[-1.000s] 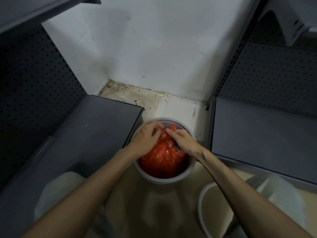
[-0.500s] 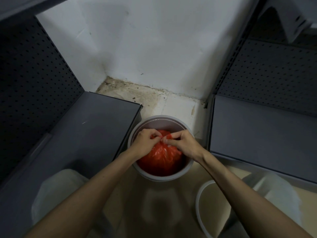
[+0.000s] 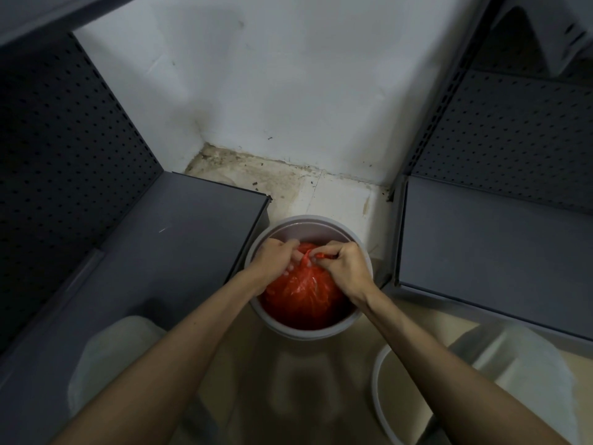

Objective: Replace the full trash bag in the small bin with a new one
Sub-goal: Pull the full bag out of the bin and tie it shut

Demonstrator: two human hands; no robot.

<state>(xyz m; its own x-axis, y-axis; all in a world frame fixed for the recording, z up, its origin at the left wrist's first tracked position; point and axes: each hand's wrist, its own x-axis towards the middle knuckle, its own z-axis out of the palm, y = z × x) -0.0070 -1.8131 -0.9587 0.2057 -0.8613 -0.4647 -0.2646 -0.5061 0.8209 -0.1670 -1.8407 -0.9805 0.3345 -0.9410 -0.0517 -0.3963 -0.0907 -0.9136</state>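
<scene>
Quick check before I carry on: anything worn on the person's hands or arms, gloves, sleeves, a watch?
Nothing shows. The left hand and the right hand are bare, with no gloves, and I see no rings. Both forearms are uncovered from wrist to the bottom edge of the head view: no sleeves, watch or bands in sight. Any sleeve would sit higher up, out of frame.

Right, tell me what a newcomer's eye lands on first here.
The bright red trash bag inside the small grey bin on the floor, low in the middle. Next, the left hand and right hand pinching its gathered top. Dark pegboard shelves flank both sides.
</scene>
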